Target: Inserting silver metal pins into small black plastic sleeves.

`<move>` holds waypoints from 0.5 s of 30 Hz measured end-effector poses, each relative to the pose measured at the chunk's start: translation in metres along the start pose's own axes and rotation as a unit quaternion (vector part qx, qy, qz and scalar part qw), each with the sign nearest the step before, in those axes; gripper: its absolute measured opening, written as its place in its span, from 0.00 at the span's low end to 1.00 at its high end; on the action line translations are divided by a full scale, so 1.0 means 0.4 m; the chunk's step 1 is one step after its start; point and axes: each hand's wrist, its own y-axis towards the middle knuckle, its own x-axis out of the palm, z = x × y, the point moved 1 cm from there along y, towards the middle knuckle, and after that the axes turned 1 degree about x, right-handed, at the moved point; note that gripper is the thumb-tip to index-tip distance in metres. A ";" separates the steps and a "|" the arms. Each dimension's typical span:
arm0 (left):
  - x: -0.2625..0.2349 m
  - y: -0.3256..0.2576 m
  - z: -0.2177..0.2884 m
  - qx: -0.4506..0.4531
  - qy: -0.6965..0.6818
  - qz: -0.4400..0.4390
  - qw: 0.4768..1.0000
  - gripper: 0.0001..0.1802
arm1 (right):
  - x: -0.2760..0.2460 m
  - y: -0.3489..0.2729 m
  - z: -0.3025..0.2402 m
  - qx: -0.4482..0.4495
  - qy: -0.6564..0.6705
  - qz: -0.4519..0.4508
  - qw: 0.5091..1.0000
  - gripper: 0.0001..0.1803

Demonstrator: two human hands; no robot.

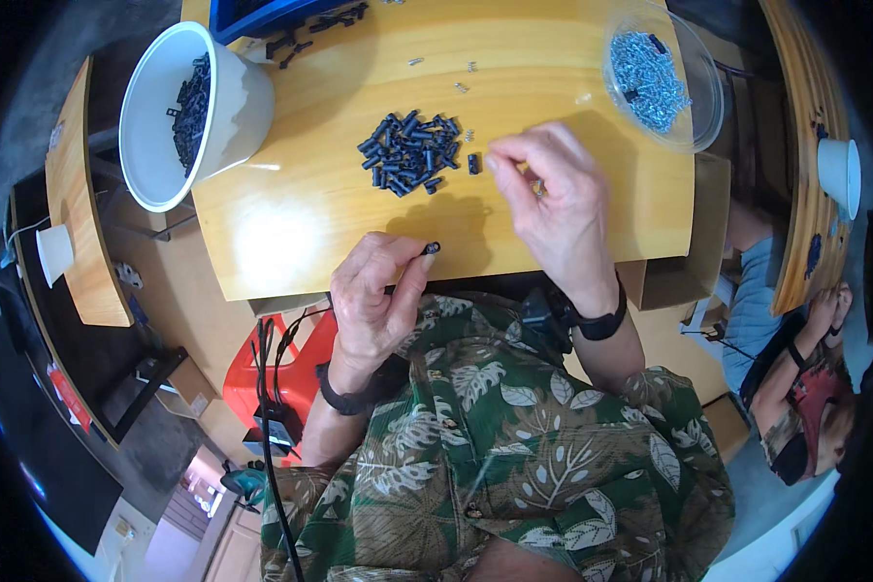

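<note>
Between the thumb and forefinger of my left hand [373,291] is a small black cylindrical plastic part [431,248], its end sticking out past the fingertips. My right hand [558,189] is raised over the table with thumb and forefinger pinched; what is at the fingertips is too small to make out. Something small and shiny [538,187] shows in the curl of its other fingers. A heap of similar black parts [410,151] lies beyond my hands. One black part [473,163] stands apart, close to my right fingertips.
A white tub [243,114] with black pieces stands at the left, beside a blue bin [262,17]. At the far right, a clear round container [705,92] holds many small silvery metal pieces [645,82]. Tiny metal pieces [470,67] lie scattered. Another person [795,378] sits at the right.
</note>
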 end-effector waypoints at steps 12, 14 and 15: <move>-0.006 0.015 -0.019 0.025 -0.027 0.018 0.999 0.10 | 0.021 0.031 0.016 0.012 -0.149 -0.004 0.989 0.06; -0.006 0.017 -0.023 0.027 -0.030 0.020 0.999 0.10 | 0.022 0.033 0.017 0.007 -0.158 -0.007 0.987 0.06; -0.005 0.016 -0.026 0.028 -0.037 0.022 0.999 0.10 | 0.023 0.032 0.017 0.003 -0.165 -0.010 0.986 0.06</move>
